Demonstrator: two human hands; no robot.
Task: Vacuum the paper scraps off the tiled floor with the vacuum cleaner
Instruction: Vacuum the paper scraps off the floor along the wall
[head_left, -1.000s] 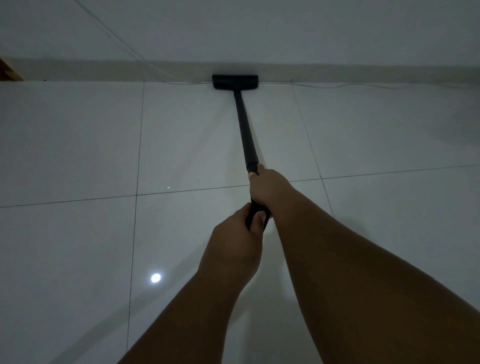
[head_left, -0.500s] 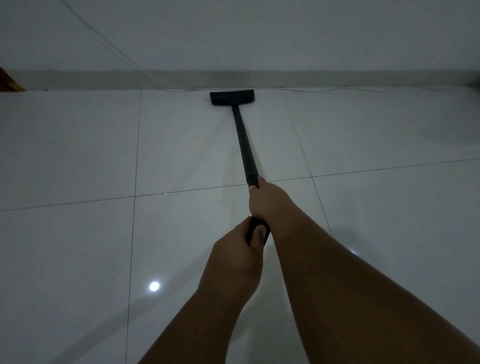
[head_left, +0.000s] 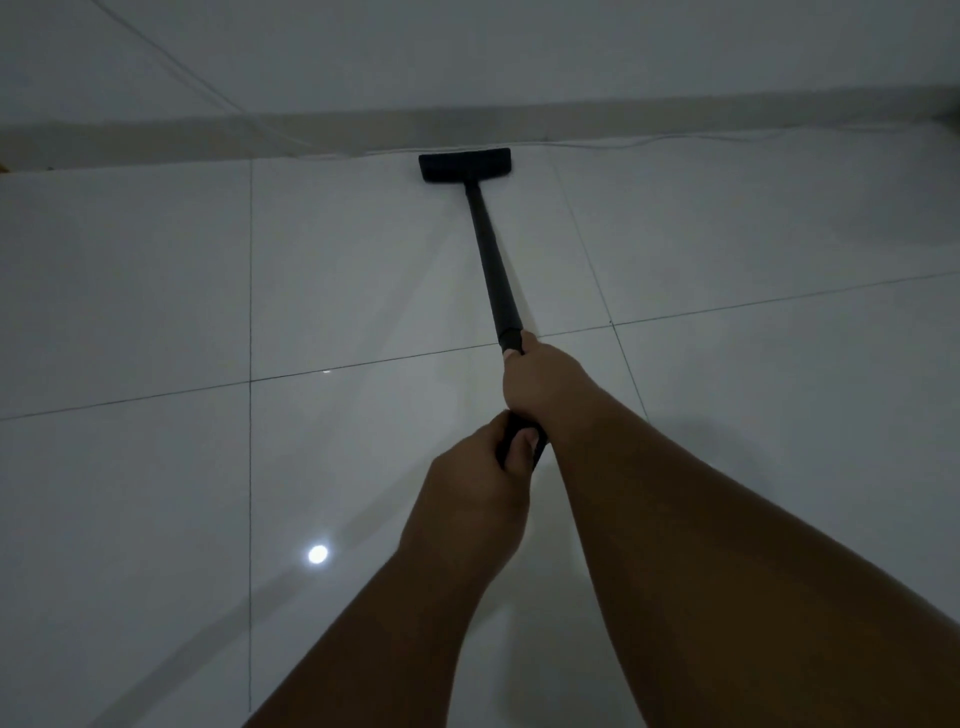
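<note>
Ahead, the black floor head (head_left: 465, 165) of the vacuum cleaner sits flat on the tiled floor (head_left: 156, 291), at the far edge of a tile and just in front of the pale skirting board (head_left: 675, 122). Whether it touches the board is hard to tell in the dim light. Its straight black wand (head_left: 491, 254) runs from the head back toward the camera, leaning slightly to the right, and crosses a grout line just before it reaches the hands.

The right grip (head_left: 540, 387) is the farther one. Its fingers are curled round the wand's near end, with the thumb laid along the tube. The left grip (head_left: 475, 493) is nearer and a little to the left, wrapped round the handle part directly behind the right one, thumb pressed on top. The two are almost touching. Both bare forearms reach in from the near edge.

A thin cord (head_left: 701, 141) lies along the foot of the skirting, to the right of the head, below the plain grey wall (head_left: 519, 47). A small round spot of reflected light (head_left: 318, 554) shines on the glossy tile to the left of the left forearm.
</note>
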